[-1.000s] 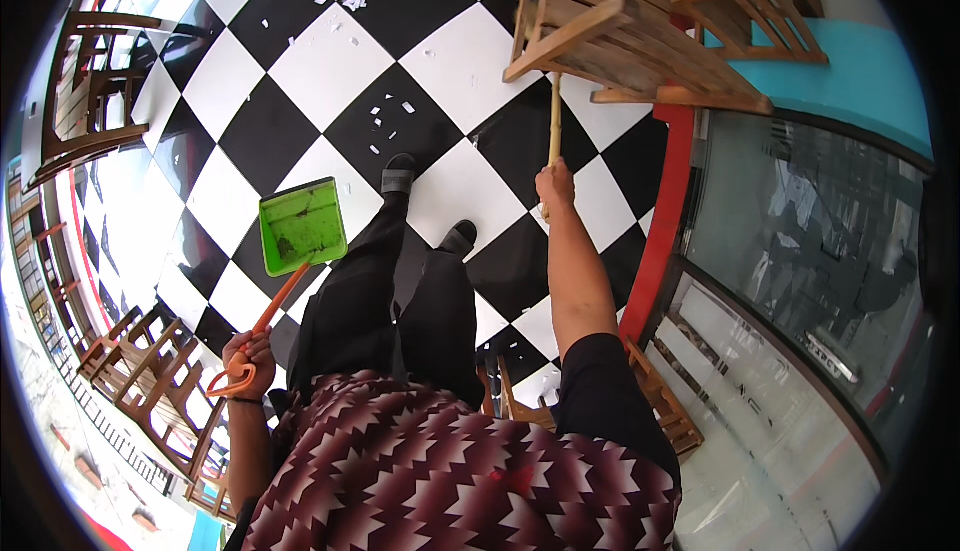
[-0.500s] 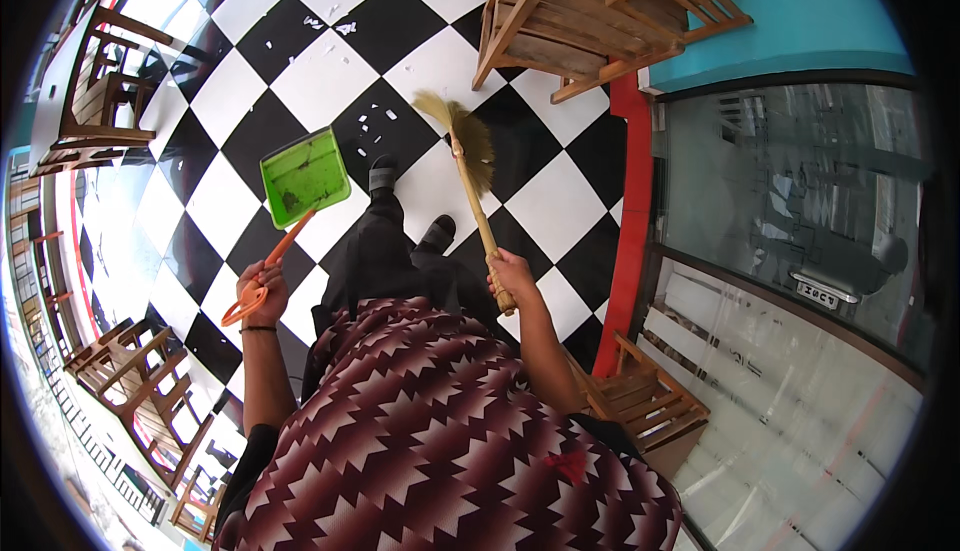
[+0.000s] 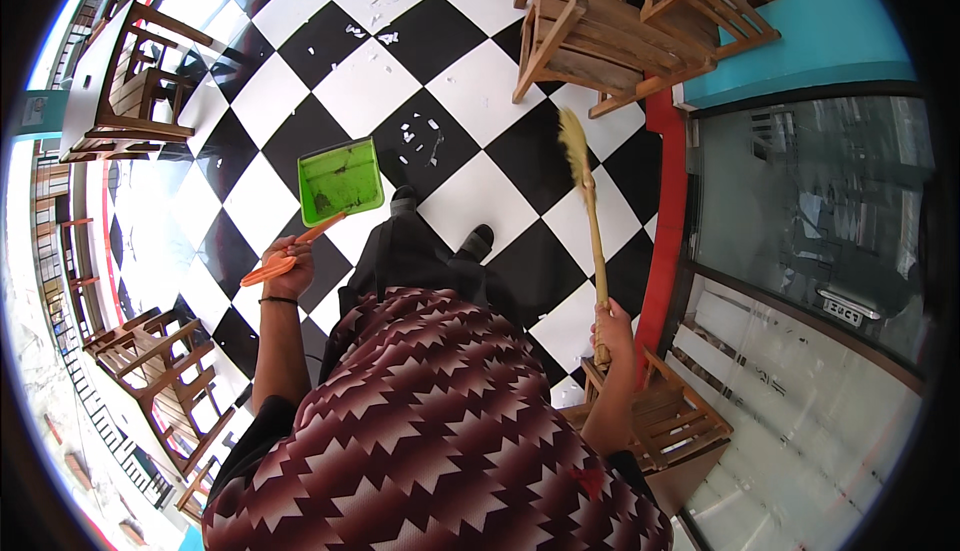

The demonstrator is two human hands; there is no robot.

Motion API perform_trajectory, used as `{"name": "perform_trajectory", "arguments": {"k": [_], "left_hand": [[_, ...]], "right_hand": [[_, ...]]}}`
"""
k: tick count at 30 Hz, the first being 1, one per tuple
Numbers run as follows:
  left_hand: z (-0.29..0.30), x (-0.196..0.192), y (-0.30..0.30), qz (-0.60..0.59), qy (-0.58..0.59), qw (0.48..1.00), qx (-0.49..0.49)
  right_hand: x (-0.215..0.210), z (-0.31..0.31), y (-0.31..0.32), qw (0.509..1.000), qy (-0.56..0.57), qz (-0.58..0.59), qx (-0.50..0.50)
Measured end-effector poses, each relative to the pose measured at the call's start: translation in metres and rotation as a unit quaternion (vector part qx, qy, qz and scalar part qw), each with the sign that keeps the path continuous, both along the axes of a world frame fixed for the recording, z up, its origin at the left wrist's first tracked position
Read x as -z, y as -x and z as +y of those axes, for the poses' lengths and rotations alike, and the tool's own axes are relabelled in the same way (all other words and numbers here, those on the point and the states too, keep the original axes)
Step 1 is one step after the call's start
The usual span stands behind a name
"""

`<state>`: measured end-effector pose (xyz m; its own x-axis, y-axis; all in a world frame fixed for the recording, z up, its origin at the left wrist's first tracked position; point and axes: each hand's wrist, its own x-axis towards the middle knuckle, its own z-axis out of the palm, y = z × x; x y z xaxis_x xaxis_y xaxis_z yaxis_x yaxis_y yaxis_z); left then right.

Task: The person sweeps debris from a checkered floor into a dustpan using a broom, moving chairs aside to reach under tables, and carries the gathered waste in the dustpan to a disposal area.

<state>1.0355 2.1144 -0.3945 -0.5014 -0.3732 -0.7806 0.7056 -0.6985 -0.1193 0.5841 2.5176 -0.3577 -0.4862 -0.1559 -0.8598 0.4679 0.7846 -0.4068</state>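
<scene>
My left hand [image 3: 288,265] is closed round the orange handle of a green dustpan [image 3: 341,183]. The pan faces up just left of my feet, with dark dirt inside it. My right hand [image 3: 612,333] grips the pale handle of a straw broom [image 3: 591,213] out to my right. Its bristles point away from me, over the floor close to the wooden furniture. Small white paper scraps [image 3: 420,138] lie on a black tile ahead of my feet. More white scraps [image 3: 385,38] are scattered farther off.
A wooden bench-like piece [image 3: 610,36] stands ahead on the right, beside a turquoise wall base [image 3: 830,36]. Glass doors [image 3: 800,221] with a red strip [image 3: 668,241] run along the right. Wooden chairs [image 3: 165,376] and a table [image 3: 100,81] line the left. Another wooden chair [image 3: 665,416] is at my right elbow.
My right hand has swung the broom to the right, away from the scraps near my feet. The dustpan stays in my left hand, and the whole view has shifted slightly.
</scene>
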Motion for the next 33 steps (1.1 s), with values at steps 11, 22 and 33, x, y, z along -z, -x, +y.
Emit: {"name": "perform_trajectory", "arguments": {"k": [11, 22, 33], "left_hand": [[-0.126, 0.011, -0.059, -0.041, -0.003, 0.999, -0.008], [-0.327, 0.026, -0.107, -0.029, -0.047, 0.998, 0.043], [-0.399, 0.055, -0.133, 0.017, 0.037, 0.998, 0.038]], "right_hand": [[0.130, -0.176, -0.137, 0.989, -0.004, -0.097, 0.108], [0.093, -0.427, -0.215, 0.931, 0.135, -0.276, 0.195], [-0.031, -0.454, -0.208, 0.949, 0.166, -0.224, 0.150]]}}
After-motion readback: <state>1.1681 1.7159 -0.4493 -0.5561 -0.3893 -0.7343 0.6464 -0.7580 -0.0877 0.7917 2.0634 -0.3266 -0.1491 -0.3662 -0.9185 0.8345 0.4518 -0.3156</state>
